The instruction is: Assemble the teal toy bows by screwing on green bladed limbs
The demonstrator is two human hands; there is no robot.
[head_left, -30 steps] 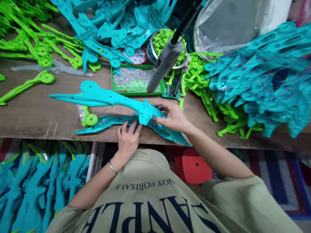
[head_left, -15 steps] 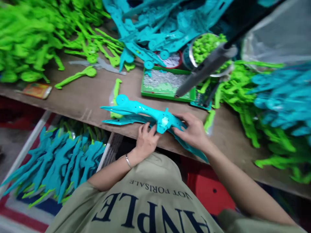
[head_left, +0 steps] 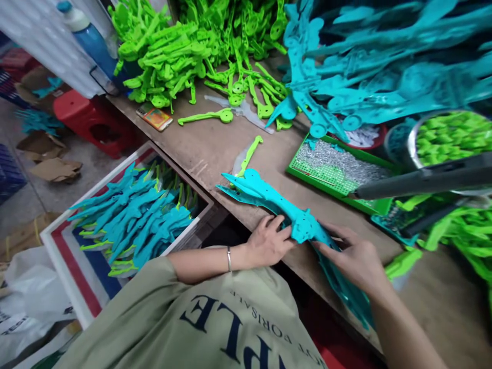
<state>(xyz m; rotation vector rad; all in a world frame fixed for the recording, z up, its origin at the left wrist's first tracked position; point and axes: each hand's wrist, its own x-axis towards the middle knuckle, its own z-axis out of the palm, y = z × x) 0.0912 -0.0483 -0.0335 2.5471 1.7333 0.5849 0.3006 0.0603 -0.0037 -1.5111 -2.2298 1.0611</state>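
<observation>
A long teal plastic piece, with pointed ends and a chunky middle hub, lies across the front edge of the workbench. My left hand has its curled fingers against the near side of the piece, just left of the hub; its fingertips are partly hidden. To the right of the hub, my right hand grips the piece between thumb and fingers. Beyond the piece's left end rests a green lever with a grey translucent blade. A similar green lever lies past my right hand.
Green parts and teal parts are heaped at the back. A green tray holds small metal pieces. A grey power-driver-like tool hangs at right. Left and below, a box contains teal-and-green assemblies. A red stool stands beyond.
The view has swung to the left, bringing in the floor, stool and bottle. Both hands stay on the teal piece in much the same grip.
</observation>
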